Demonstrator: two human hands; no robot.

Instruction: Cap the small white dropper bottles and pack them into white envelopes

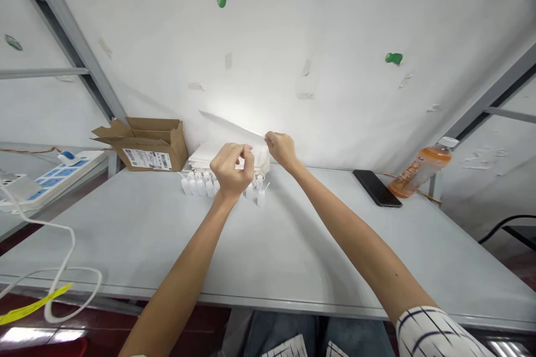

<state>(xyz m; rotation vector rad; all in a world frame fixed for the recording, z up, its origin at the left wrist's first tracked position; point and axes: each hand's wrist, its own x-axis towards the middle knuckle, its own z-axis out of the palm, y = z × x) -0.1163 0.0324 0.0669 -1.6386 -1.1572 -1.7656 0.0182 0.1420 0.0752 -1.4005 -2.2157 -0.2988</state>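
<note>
At frame centre, your right hand [281,149] pinches the white sheet [238,132]. Curled left hand [232,168]: hold unclear. Pinch lightly, avoiding creases

The left arm [188,273] extends toward one o'clock, and the left hand [233,170] is curled. The right arm [347,228] extends between ten and eleven, the right hand [281,149] having its fingers folded.

Bright light, strongest low on the smooth white wall panel [268,38] behind the long grey metal tabletop [268,267]! A soft shadow slants across it, glare flashes off the glossy dark-red floor [104,326] below, small white pieces [201,185] near its back look washed-out, and wide-angle stretch leans the grey metal posts [75,33] beside it.
</note>
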